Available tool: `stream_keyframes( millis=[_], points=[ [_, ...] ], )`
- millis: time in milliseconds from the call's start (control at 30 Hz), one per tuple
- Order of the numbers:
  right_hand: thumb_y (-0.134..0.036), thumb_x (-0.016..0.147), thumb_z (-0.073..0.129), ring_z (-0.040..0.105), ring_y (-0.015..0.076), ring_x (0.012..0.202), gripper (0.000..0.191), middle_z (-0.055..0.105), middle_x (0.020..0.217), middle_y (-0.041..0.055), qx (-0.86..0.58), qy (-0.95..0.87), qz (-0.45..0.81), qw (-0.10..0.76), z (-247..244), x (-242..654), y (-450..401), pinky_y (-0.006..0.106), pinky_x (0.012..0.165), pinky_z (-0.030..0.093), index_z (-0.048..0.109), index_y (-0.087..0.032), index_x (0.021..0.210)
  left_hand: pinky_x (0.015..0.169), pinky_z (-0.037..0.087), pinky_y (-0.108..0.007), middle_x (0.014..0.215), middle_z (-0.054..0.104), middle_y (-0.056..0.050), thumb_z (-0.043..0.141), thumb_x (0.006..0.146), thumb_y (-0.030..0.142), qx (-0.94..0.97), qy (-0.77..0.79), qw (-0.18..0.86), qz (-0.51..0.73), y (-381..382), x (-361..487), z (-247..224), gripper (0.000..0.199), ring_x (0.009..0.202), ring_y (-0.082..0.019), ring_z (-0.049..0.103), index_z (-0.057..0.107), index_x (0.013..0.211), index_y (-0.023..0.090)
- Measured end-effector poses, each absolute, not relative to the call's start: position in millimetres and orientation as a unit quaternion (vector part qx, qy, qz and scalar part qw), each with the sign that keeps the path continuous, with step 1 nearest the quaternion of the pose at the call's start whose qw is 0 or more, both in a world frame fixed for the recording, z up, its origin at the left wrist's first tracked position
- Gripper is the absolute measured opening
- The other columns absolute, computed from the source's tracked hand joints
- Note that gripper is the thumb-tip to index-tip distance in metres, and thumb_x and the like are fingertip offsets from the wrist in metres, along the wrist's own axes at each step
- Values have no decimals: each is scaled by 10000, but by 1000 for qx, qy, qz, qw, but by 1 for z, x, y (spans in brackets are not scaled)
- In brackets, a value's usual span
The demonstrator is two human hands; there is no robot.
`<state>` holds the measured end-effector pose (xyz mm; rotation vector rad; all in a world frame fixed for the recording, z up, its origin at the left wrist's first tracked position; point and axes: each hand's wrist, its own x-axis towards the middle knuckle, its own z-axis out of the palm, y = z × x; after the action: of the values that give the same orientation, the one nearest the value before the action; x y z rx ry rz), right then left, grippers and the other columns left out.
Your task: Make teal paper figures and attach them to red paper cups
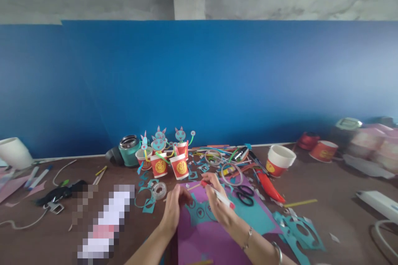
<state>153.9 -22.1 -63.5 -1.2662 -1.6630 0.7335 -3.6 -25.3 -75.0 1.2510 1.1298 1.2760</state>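
My right hand is closed around a white marker with red ends. It is held slanted over a teal paper sheet with small circles and hearts drawn on its left part. My left hand rests at the left edge of that sheet, its fingers loosely bent with nothing visible in them. Beneath the teal sheet lies purple paper. Black-handled scissors lie on the paper right of my right hand. A roll of clear tape is left of my left hand.
Red-and-white paper cups with teal cat-face figures stand behind my hands, beside a teal flask. Stacked cups and a red pouch-like item are to the right. Teal cut-out scraps lie at front right. A blue partition rises behind.
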Motion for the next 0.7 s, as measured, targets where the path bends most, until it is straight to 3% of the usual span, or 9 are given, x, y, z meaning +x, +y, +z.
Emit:
stream_keyframes(
  millis=[133,167,267,367,433,567,700],
  points=[
    [-316,854,372,568,177,631,249,603,652,17,-605,-690,264,295,-59,158,-1,256,596,406,535,-164,964,530,372,-250,536,548,-21,395,835,489,573,476,434,507,-20,-2,-80,463,538,-152,494,585,572,158],
    [-338,864,353,587,179,653,266,625,679,29,-639,-696,221,241,-58,158,5,253,600,400,552,-170,917,526,371,-246,540,552,-19,411,837,439,604,468,415,494,-19,-1,-81,415,540,-152,501,590,591,156],
    [-363,836,420,622,219,775,270,676,803,94,-665,-694,186,201,-53,157,21,267,638,391,588,-153,857,584,405,-252,640,611,-29,457,817,285,695,438,352,448,-18,1,-83,242,623,-164,555,616,683,160],
    [-396,810,474,629,244,861,336,691,880,113,-681,-694,155,175,-46,163,27,276,671,392,577,-146,1011,760,432,-310,802,656,-42,510,754,165,774,400,279,404,-21,3,-83,123,802,-194,589,629,780,184],
    [-364,822,462,629,243,886,323,694,919,99,-689,-696,131,158,-39,176,23,280,684,389,566,-174,1063,839,418,-359,876,656,-52,566,695,136,807,386,237,379,-24,4,-84,175,891,-219,579,622,851,194],
    [-154,768,458,623,244,889,225,689,908,102,-711,-689,88,107,-29,219,1,292,709,384,626,-177,916,918,379,-442,987,631,-79,684,609,189,852,369,167,332,-31,7,-86,398,978,-265,545,590,996,199],
    [-126,694,523,584,267,969,221,657,974,130,-714,-693,70,61,-31,251,-18,303,776,386,648,-151,874,939,358,-462,1011,623,-66,696,615,230,864,375,133,310,-36,11,-84,437,972,-262,544,576,1035,220]
  ],
)
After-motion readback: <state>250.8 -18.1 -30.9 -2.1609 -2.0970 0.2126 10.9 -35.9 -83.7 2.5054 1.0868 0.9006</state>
